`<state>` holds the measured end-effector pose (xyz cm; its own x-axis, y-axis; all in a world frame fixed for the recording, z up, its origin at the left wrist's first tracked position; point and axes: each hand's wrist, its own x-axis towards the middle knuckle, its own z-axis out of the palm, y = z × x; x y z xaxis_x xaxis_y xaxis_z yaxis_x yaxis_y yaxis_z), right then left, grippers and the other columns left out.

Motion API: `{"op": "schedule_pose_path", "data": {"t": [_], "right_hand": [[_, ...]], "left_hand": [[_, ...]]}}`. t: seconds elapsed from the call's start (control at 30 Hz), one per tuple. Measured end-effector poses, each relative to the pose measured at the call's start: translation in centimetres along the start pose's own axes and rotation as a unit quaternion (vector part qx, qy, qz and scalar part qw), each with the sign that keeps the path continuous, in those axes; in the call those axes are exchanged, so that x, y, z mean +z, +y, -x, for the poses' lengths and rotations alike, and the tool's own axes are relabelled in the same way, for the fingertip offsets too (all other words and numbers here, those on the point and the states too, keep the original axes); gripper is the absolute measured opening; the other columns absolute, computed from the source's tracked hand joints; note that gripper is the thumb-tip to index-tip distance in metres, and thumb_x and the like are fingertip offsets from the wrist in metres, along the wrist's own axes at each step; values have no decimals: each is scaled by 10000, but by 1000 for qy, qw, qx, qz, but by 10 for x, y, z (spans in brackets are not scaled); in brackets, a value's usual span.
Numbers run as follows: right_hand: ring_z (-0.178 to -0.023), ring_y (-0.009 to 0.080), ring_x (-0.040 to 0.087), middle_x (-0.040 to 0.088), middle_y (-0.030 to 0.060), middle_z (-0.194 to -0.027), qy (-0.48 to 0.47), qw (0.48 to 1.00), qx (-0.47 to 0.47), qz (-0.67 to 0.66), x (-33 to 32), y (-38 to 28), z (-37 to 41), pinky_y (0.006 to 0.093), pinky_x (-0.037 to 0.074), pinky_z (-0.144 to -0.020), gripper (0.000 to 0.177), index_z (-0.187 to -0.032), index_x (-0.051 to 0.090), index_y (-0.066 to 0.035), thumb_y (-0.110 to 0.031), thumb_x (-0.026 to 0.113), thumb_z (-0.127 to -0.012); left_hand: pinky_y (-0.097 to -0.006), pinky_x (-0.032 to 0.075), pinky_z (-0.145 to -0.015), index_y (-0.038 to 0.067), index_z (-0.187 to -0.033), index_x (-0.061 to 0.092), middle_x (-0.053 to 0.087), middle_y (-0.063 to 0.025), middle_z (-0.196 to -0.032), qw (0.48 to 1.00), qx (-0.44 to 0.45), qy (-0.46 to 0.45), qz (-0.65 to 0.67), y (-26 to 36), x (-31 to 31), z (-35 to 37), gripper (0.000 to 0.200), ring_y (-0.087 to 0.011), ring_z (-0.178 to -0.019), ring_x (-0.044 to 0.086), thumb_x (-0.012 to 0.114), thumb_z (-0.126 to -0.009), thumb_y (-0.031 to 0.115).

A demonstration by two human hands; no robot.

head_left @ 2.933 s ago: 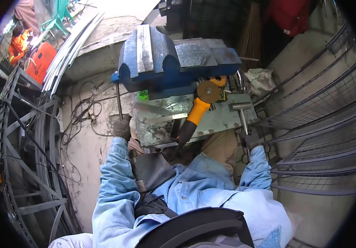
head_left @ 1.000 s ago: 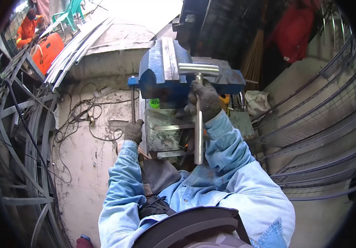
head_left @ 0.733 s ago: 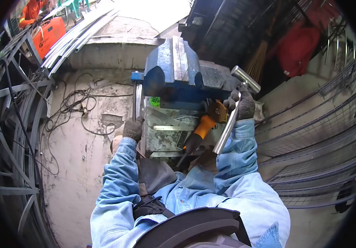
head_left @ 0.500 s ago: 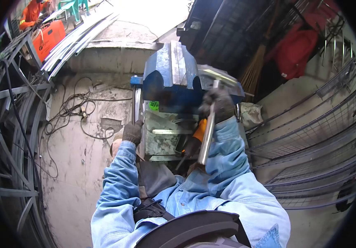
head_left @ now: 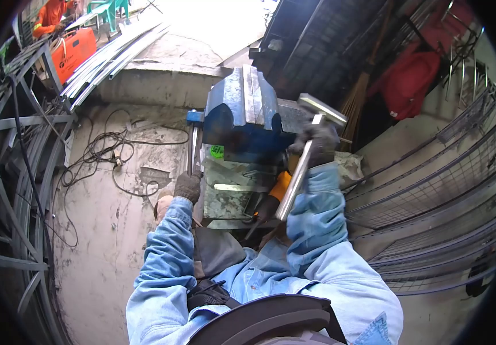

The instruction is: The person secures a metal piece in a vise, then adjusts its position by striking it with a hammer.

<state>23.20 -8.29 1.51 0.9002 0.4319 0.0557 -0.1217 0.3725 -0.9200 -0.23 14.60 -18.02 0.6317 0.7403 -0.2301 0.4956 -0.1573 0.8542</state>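
A blue bench vise with bare metal jaws stands in front of me. On its left side hangs a shiny rod-like vise handle with a blue end. My left hand, in a dark glove, is closed round the lower end of that handle. My gloved right hand, slightly blurred, grips a T-shaped metal bar to the right of the vise. The crosspiece points away from me and the long shaft slants back toward my body. An orange-and-black tool lies partly hidden beside the shaft.
Below the vise is a worn metal stand. A black cable coils on the floor at left, near stacked metal frames. Mesh panels lean at right. A person in orange is near an orange case.
My right hand has shifted a little to the right with the T-shaped metal bar, which now slants more. My left hand stays on the vise handle.
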Motion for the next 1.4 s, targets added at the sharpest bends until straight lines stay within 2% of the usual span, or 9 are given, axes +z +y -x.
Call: {"op": "schedule_pose_path", "data": {"t": [0.13,0.37,0.5,0.67,1.0,1.03,1.1,1.2,1.4], "right_hand": [[-474,175,558,535,69,-647,-104,983,28,149,67,-8,41,336,497,-366,435,-1235,492,-71,-8,652,-836],[-403,157,466,456,32,-626,20,999,-42,18,16,-59,24,354,456,-435,67,-960,513,-83,-143,543,-963],[-430,168,524,510,53,-610,-4,971,-51,233,3,-5,-11,334,459,-391,180,-1058,531,-72,-65,593,-889],[-386,175,522,523,52,-605,-158,973,46,162,85,-28,39,342,502,-353,424,-1209,510,12,-38,654,-813],[-400,173,516,511,53,-605,-7,989,-32,142,29,-51,-20,351,513,-395,64,-883,551,-49,-77,607,-865],[-429,165,534,493,39,-600,8,979,-34,201,37,-36,-27,350,522,-415,71,-901,550,-57,-95,605,-877],[-410,177,541,538,60,-605,-77,787,-100,604,76,8,-14,336,503,-370,143,-971,578,-27,-85,627,-849],[-384,188,538,566,83,-603,-174,963,29,205,106,-33,23,326,490,-343,262,-1061,581,7,-86,660,-829],[-347,168,462,485,43,-566,-79,969,-75,224,77,-86,11,323,449,-340,199,-1098,498,-63,-100,583,-921]], "left_hand": [[-482,511,-802,-42,-1027,686,683,-305,-915,999,5,-2,-31,-19,13,-19,563,-447,-926,673,585,-933,503],[-479,499,-840,-25,-1042,692,691,-282,-952,1000,-11,-3,3,-18,8,-12,561,-433,-973,668,564,-942,512],[-482,499,-843,-21,-1050,694,688,-291,-969,1000,17,1,-25,-7,4,-4,557,-454,-982,656,560,-943,510],[-496,498,-862,-46,-1052,678,670,-321,-998,997,42,9,-58,-34,17,-26,618,-486,-1019,632,526,-954,545],[-493,504,-838,-11,-1039,698,682,-294,-997,999,5,2,-41,-21,13,-16,589,-459,-1003,650,524,-946,544],[-493,504,-838,-11,-1039,698,682,-294,-997,999,1,3,-36,-17,12,-10,589,-459,-1003,650,524,-946,544],[-496,503,-834,-16,-1039,698,676,-309,-983,1000,-11,8,-7,6,-2,4,580,-458,-1001,650,534,-943,531],[-508,498,-821,-63,-1019,687,656,-352,-967,1000,-11,6,3,-5,1,-5,625,-479,-971,648,568,-916,542],[-505,497,-821,-70,-1030,675,665,-341,-968,1000,1,16,-14,-9,4,-8,630,-482,-954,651,585,-910,542]]}}
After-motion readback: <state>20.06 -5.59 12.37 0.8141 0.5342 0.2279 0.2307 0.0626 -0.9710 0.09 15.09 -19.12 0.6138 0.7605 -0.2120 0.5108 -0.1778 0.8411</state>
